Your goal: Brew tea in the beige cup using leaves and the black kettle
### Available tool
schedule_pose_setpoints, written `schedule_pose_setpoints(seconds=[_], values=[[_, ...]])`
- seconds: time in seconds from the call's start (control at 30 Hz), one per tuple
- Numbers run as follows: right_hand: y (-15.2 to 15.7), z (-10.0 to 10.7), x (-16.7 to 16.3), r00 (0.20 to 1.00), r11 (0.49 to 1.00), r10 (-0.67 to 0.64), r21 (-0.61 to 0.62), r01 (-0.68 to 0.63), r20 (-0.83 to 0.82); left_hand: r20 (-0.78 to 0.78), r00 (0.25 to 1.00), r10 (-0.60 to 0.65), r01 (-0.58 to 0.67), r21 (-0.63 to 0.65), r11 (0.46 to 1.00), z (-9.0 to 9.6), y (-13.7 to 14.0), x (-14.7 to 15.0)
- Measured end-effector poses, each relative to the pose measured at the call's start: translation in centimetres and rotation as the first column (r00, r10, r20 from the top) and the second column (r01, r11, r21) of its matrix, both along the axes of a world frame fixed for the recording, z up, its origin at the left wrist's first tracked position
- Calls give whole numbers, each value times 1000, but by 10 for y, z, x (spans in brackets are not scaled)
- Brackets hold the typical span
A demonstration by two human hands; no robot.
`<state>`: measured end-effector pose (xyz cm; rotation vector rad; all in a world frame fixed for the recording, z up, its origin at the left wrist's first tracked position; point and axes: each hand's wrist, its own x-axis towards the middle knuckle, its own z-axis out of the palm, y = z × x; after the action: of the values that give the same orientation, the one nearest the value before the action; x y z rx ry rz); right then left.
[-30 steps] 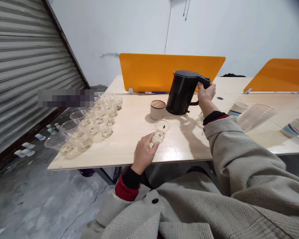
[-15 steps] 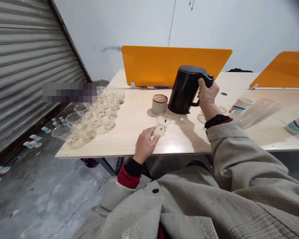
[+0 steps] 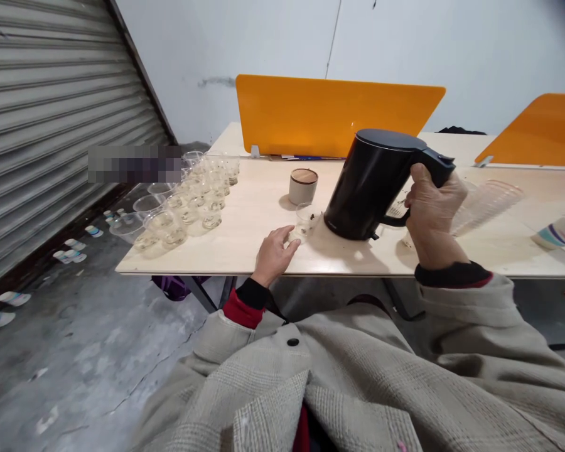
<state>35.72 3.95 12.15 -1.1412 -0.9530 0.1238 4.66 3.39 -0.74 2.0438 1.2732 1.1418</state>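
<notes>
A black electric kettle (image 3: 371,185) tilts slightly leftward above the table, its handle wrapped by my right hand (image 3: 435,201). Left of the kettle a clear plastic cup (image 3: 306,221) stands on the table with a few dark bits in it. My left hand (image 3: 275,251) is beside that cup, thumb and fingers apart; whether the fingertips touch it I cannot tell. Just behind the cup sits a pale round canister (image 3: 303,188) with a wooden lid.
Many clear cups with pale liquid (image 3: 188,201) crowd the table's left end. Stacked clear cups (image 3: 489,201) and a striped paper cup stack (image 3: 560,231) lie at the right. An orange divider (image 3: 334,119) stands along the back. Paper cups (image 3: 14,298) lie on the floor.
My right hand has brought the kettle nearer to me and a little to the right. My left hand stays by the cup. The view has shifted slightly.
</notes>
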Motion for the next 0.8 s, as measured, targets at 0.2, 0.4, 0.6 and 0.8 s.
schedule_pose_setpoints(seconds=[0.2,0.4,0.6,0.8], values=[[-60,18,-15,997,994,-45,96,51,-68,50,999,5,-3,-43,999,2,-1,4],[-114,42,-20,999,991,-31,130,28,16,120,993,13,-8,-36,999,8,-6,1],[-152,64,-33,993,999,-36,-3,37,109,362,924,-125,125,24,992,18,-35,15],[-169,71,-41,977,975,20,-219,27,210,602,679,-421,598,-121,792,35,-76,58]])
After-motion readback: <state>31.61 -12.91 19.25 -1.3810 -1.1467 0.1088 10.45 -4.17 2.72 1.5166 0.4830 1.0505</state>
